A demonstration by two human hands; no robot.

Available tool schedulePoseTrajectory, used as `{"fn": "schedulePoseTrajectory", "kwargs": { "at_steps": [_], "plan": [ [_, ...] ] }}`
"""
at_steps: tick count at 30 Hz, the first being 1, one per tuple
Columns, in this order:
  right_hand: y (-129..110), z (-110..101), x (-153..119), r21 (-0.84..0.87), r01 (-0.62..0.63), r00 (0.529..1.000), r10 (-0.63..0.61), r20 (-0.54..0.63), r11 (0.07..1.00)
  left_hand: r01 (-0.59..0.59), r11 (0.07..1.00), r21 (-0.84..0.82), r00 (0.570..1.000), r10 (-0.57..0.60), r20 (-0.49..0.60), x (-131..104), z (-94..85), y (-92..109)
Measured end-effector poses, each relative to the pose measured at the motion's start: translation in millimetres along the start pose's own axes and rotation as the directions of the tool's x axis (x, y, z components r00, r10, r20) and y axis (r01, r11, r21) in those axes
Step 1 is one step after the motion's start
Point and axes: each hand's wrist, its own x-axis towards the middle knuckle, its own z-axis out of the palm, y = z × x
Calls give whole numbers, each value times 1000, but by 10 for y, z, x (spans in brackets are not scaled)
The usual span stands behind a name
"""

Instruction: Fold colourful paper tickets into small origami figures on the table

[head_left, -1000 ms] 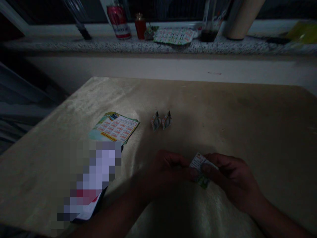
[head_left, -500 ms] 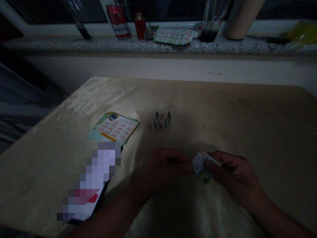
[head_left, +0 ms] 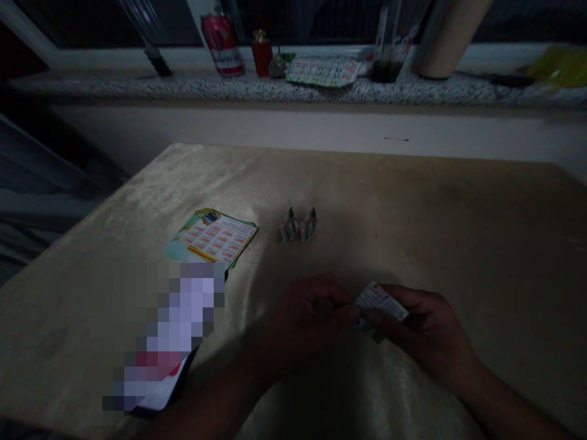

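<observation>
A small printed paper piece (head_left: 380, 299), white with green at its lower edge, is held between both hands above the table. My left hand (head_left: 316, 311) pinches its left corner with thumb and fingertips. My right hand (head_left: 426, 321) grips its right side, the thumb lying across the front. Beyond the hands, two small folded paper pieces stand side by side, a left one (head_left: 289, 227) and a right one (head_left: 309, 225). To the left lies a stack of printed cards (head_left: 215, 237) with orange and green markings.
A blurred-out phone (head_left: 160, 388) lies near my left forearm on the table (head_left: 481, 214). Along the granite windowsill (head_left: 183, 91) stand a red can (head_left: 223, 46), a red bottle (head_left: 262, 55), a printed packet (head_left: 323, 70), a glass (head_left: 387, 55) and a beige cylinder (head_left: 452, 36).
My right thumb has moved left across the paper piece, covering more of its lower part. Both hands still hold it. The view has shifted slightly.
</observation>
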Motion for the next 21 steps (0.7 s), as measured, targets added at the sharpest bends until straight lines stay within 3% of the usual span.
{"fn": "schedulePoseTrajectory", "kwargs": {
  "at_steps": [9, 21],
  "plan": [
    [-19, -20, -25, 173, -87, 992, 70, 103, 981, 32, 985, -170, 997, -19, 74, 5, 26, 15],
    [-67, -10, -1, 55, 20, 999, -21, 32, 998, 12, 999, -36, 998, -10, 58, 35, -23, -1]
  ]
}}
